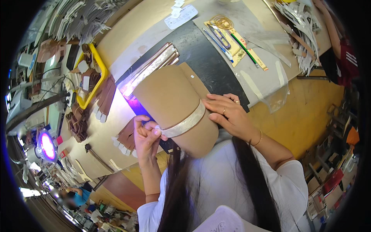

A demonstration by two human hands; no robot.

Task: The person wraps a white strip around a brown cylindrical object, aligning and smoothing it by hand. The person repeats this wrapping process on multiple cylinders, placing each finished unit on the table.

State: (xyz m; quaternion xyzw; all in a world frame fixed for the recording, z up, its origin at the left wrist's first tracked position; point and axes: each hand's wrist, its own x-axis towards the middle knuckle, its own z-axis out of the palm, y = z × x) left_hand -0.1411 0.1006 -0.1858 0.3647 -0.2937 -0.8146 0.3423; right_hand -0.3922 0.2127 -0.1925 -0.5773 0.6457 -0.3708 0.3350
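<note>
A tan sheet (166,87), seemingly cardboard, lies bent into a curve at the near edge of the table, against my body. Across it runs a brown-edged strip (185,123) with a pale, shiny face. My left hand (147,135) pinches the strip's left end between thumb and fingers, at the sheet's left edge. My right hand (230,114) grips the sheet's right side, fingers over its edge and thumb close to the strip's other end. Beyond the sheet, several similar strips (154,67) lie stacked on a black mat (185,42).
Right of the mat lie a blue pen (218,45), a green pencil (244,49), a small cutter (220,36) and rubber bands (221,22). A yellow-rimmed basket (103,69) and brown strips (106,101) are at left, near a glowing lamp (47,145). Another person's arm (332,29) shows far right.
</note>
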